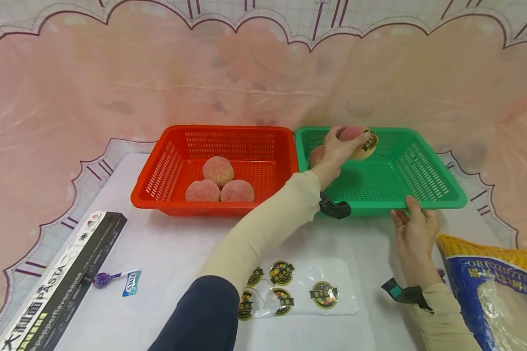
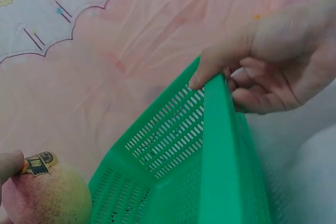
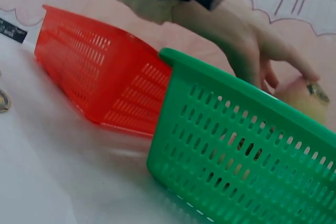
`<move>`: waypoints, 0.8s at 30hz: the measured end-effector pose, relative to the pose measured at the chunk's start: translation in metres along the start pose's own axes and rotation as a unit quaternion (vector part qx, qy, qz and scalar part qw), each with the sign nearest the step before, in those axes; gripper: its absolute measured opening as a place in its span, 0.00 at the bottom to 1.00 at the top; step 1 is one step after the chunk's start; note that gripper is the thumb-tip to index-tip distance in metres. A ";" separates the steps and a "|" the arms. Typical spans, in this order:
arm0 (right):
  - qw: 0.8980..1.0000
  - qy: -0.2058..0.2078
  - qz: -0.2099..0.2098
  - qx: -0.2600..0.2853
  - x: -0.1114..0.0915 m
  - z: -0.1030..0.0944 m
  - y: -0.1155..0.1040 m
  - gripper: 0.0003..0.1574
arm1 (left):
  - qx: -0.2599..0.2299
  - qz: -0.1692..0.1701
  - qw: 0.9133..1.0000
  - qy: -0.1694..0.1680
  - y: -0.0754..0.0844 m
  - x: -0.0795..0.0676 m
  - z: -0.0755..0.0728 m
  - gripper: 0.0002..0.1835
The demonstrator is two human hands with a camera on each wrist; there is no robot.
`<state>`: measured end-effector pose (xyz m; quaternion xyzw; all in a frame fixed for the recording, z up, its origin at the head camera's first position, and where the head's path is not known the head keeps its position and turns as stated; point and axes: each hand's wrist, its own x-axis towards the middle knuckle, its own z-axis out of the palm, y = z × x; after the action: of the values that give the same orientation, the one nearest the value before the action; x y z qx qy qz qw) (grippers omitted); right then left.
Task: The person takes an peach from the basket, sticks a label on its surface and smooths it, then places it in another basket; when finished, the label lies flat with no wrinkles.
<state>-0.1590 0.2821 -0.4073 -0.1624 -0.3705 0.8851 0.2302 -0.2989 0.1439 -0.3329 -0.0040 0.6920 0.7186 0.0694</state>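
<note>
My left hand (image 1: 335,153) holds a peach (image 1: 355,152) over the green basket (image 1: 439,175). A round black-and-gold sticker (image 1: 371,140) is on the peach, with the thumb right at it; the left wrist view shows the peach's pink and yellow-green skin (image 2: 58,195). Behind the left hand, another peach (image 1: 315,155) lies partly hidden at the basket's left end. My right hand (image 1: 416,234) grips the near rim of the green basket, thumb over the top and fingers below it, as the left wrist view also shows.
To the left, a red basket (image 1: 215,208) holds three peaches (image 1: 218,170). A sticker sheet (image 1: 342,273) lies in front, partly behind the left arm. A pasta box (image 1: 66,278) and wrapped lollipop (image 1: 102,280) lie at left; a blue-and-yellow bag (image 1: 487,273) is at right.
</note>
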 end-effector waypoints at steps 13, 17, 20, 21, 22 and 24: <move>1.000 0.007 0.018 -0.018 -0.001 -0.001 -0.002 0.22 | 0.046 -0.019 0.999 0.019 -0.015 0.022 0.018 0.32; 1.000 0.006 0.022 -0.014 -0.002 -0.001 -0.003 0.23 | 0.058 -0.020 0.998 0.020 -0.017 0.027 0.024 0.32; 1.000 0.004 0.020 -0.016 -0.001 -0.001 -0.003 0.23 | 0.070 -0.021 0.997 0.022 -0.018 0.031 0.027 0.32; 1.000 0.003 0.020 -0.016 -0.001 -0.001 -0.003 0.22 | 0.073 -0.022 0.997 0.022 -0.018 0.032 0.028 0.32; 1.000 0.003 0.020 -0.015 0.000 -0.001 -0.002 0.22 | 0.077 -0.024 0.997 0.021 -0.019 0.033 0.029 0.32; 1.000 0.003 0.022 -0.017 0.000 -0.001 -0.001 0.21 | 0.086 -0.027 0.996 0.020 -0.020 0.036 0.030 0.31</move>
<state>-0.1583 0.2835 -0.4075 -0.1768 -0.3809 0.8831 0.2094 -0.3293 0.1777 -0.3554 -0.0314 0.7524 0.6536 0.0753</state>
